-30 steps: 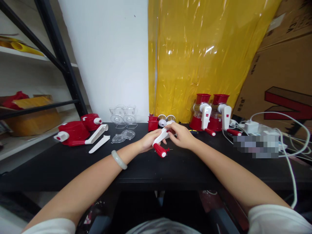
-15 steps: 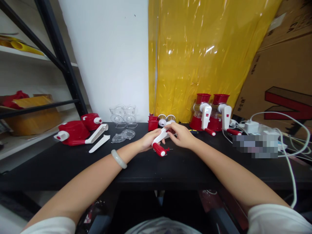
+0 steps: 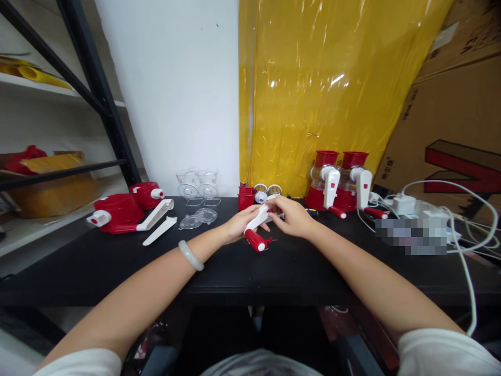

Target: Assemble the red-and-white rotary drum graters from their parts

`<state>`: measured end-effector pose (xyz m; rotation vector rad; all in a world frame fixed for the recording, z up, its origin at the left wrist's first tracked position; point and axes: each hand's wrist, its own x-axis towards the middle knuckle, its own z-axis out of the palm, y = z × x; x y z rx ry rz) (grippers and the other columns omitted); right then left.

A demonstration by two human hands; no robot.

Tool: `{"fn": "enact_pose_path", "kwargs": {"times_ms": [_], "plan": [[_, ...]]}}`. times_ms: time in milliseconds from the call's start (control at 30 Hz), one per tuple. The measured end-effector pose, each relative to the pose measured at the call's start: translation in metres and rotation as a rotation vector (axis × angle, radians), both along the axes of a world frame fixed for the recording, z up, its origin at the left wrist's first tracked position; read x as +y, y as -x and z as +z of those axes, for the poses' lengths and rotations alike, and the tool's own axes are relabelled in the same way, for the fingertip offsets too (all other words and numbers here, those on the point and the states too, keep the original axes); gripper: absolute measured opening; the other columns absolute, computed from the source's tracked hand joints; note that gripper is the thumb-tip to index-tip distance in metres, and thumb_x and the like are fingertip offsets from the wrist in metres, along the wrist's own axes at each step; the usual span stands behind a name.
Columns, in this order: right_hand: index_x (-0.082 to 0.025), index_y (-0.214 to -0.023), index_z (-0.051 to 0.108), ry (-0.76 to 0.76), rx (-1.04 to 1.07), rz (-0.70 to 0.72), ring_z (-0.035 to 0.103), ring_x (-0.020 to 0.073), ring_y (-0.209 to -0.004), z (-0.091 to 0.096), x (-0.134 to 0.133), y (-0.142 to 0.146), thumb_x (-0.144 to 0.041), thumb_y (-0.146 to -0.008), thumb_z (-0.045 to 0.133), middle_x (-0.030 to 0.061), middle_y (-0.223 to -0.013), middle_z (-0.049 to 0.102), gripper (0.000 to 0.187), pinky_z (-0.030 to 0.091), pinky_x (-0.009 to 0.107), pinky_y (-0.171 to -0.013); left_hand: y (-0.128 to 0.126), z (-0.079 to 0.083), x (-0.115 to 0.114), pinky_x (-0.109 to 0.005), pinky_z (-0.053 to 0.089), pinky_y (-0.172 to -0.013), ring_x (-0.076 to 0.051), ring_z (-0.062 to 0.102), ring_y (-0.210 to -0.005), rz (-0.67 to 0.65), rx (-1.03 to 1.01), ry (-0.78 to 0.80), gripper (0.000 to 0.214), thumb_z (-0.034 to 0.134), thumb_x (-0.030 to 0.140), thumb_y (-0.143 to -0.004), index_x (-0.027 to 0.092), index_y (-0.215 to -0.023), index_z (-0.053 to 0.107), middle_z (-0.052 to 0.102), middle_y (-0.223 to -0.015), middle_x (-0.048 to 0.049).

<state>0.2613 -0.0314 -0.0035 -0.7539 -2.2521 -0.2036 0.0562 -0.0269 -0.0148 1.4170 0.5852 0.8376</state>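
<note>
The left hand (image 3: 238, 225) and right hand (image 3: 293, 216) together grip the white crank arm (image 3: 257, 219) beyond its red handle (image 3: 254, 241); the left should brace, the right press evenly.

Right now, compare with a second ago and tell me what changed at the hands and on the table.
Very little: the crank has its red handle slightly further left, and the right hand has shifted its fingers a little. Nothing was visibly picked up or let go. The left hand still holds the crank; the standing grinders and clear plastic pieces stayed put.
</note>
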Motion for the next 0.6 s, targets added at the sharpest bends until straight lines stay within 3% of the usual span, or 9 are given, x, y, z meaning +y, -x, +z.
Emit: {"fn": "enact_pose_path", "kwargs": {"times_ms": [333,600], "plan": [[-0.021,-0.114,0.052,-0.03,0.001,-0.006,0.057,0.0186,-0.079,-0.0002,0.0011,0.0007,-0.029,-0.088,0.055,0.0052,-0.088,0.059,0.027,0.047,0.032,-0.07,-0.0008,-0.002,0.0015,-0.02,0.027,-0.042,-0.007,0.048,-0.04,-0.006,-0.007,-0.021,0.056,0.061,0.05,-0.083,0.011,-0.121,0.048,0.071,-0.072,-0.0081],[-0.022,-0.118,0.052,-0.056,0.037,-0.063,0.056,0.0228,-0.089,0.0014,0.0021,-0.0016,-0.036,-0.085,0.061,0.0088,-0.099,0.054,0.037,0.05,0.037,-0.076,-0.0009,-0.0015,0.0014,-0.021,0.029,-0.044,-0.008,0.048,-0.042,0.004,0.007,-0.059,0.059,0.063,0.052,-0.08,0.011,-0.119,0.049,0.07,-0.072,-0.0082]]}}
